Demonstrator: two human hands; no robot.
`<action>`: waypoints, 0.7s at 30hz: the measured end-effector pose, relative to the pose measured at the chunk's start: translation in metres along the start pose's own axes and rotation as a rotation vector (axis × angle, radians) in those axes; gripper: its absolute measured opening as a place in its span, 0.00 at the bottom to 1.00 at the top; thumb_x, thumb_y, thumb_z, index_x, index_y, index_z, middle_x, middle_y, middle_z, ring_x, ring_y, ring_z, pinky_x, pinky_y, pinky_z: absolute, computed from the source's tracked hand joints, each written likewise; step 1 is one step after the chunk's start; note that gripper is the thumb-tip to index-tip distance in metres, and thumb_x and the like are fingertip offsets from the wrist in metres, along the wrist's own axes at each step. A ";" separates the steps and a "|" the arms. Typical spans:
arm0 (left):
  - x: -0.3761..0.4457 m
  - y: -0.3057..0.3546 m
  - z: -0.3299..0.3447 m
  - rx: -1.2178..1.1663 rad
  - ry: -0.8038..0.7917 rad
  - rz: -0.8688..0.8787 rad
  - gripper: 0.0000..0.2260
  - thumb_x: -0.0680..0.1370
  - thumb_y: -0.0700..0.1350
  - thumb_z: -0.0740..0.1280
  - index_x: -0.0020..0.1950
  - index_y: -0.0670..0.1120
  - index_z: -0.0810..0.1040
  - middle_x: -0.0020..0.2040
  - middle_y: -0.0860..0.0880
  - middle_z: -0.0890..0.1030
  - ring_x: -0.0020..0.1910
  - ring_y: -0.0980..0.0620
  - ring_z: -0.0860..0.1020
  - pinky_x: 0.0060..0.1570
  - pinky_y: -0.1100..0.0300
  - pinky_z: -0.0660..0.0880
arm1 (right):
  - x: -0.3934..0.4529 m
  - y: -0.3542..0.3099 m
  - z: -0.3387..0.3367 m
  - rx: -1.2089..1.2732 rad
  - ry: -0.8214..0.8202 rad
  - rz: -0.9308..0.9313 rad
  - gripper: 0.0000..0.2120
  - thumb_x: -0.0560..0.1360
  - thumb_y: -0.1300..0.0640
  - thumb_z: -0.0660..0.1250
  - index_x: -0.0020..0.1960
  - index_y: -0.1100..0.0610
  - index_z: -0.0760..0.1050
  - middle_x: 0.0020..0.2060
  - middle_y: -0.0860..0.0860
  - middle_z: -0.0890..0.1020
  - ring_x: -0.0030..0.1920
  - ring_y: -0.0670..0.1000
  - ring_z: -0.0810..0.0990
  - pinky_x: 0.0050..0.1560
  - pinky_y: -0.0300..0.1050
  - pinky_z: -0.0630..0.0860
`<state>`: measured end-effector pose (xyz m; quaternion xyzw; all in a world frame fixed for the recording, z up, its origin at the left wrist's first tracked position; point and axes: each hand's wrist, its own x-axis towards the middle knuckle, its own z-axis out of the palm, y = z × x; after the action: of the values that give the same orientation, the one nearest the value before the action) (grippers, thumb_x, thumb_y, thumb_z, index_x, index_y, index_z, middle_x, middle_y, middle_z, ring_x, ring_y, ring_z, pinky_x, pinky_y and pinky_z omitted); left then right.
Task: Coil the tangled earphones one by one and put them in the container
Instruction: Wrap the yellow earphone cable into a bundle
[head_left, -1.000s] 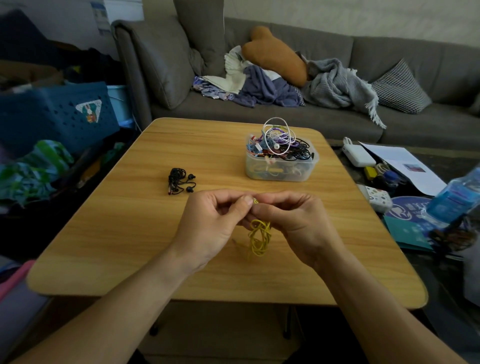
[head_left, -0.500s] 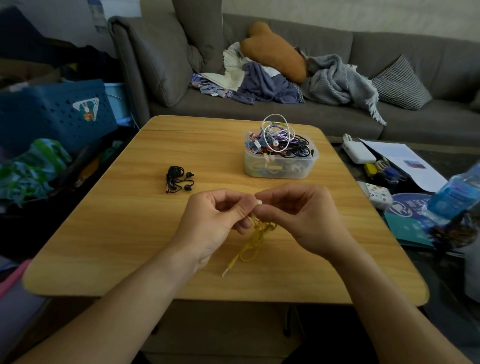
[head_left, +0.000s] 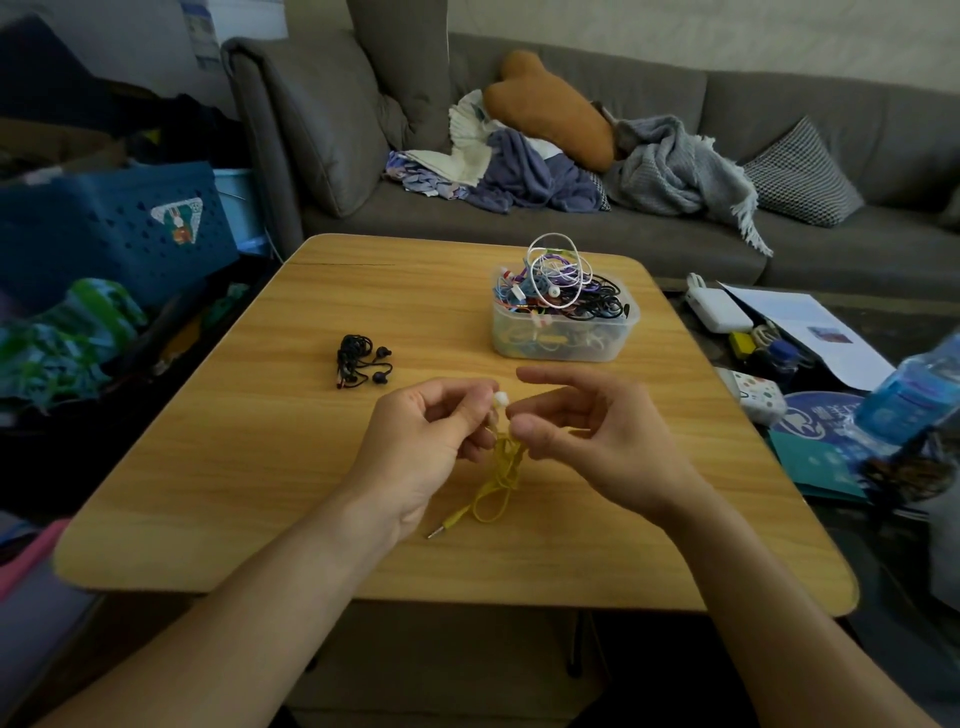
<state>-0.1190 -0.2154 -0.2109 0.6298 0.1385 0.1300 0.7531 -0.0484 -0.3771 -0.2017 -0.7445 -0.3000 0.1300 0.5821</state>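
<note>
Landmark: the clear container (head_left: 566, 332), which stands on the far right part of the wooden table (head_left: 249, 467).

Both hands work just in front of the container, raised a little above the tabletop. The left hand (head_left: 431, 436) has thumb and fingers curled in a pinch on the yellow earphones (head_left: 501, 467), right below the white earbud tip (head_left: 501, 399); this looks like the anchor point, so that the cord hangs free beneath it. The right hand (head_left: 582, 431) pinches the cord bundle between thumb and a lower finger, while its index finger juts straight out toward the container, clear of the cord. The yellow loops trail down from the pinch to the table; the plug (head_left: 441, 529) rests on the wood on the near side, farther from the container than the hands.

Judgement: the cord appears loosely bunched, not yet a tidy coil, so winding is the step in hand.

The container already holds a heap of mixed earphones, with white loops rising above its rim. The black earphones (head_left: 358, 361) lie to the left of the container, well apart from it, untouched.
</note>
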 end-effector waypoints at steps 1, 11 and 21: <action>0.001 0.000 0.000 -0.009 0.017 -0.029 0.06 0.79 0.39 0.66 0.51 0.43 0.83 0.34 0.50 0.81 0.31 0.56 0.77 0.31 0.66 0.75 | 0.000 0.000 -0.001 -0.059 -0.037 0.037 0.36 0.62 0.46 0.79 0.67 0.50 0.74 0.50 0.50 0.85 0.48 0.48 0.85 0.46 0.45 0.81; 0.011 0.005 -0.006 -0.140 0.087 -0.343 0.19 0.85 0.48 0.53 0.51 0.37 0.78 0.36 0.44 0.77 0.33 0.48 0.78 0.36 0.57 0.75 | 0.002 0.007 0.031 -0.678 -0.086 -0.071 0.36 0.68 0.46 0.77 0.72 0.36 0.65 0.57 0.44 0.77 0.53 0.42 0.75 0.55 0.39 0.74; 0.018 0.005 -0.010 0.196 0.021 -0.123 0.21 0.84 0.55 0.53 0.55 0.40 0.77 0.44 0.44 0.79 0.42 0.47 0.76 0.44 0.52 0.73 | 0.014 0.004 0.019 -0.383 0.273 -0.052 0.06 0.76 0.54 0.72 0.52 0.47 0.81 0.36 0.47 0.82 0.32 0.43 0.80 0.36 0.35 0.76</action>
<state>-0.1057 -0.1986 -0.2090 0.6894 0.1969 0.0760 0.6930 -0.0465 -0.3540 -0.2084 -0.8441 -0.2566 -0.0463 0.4685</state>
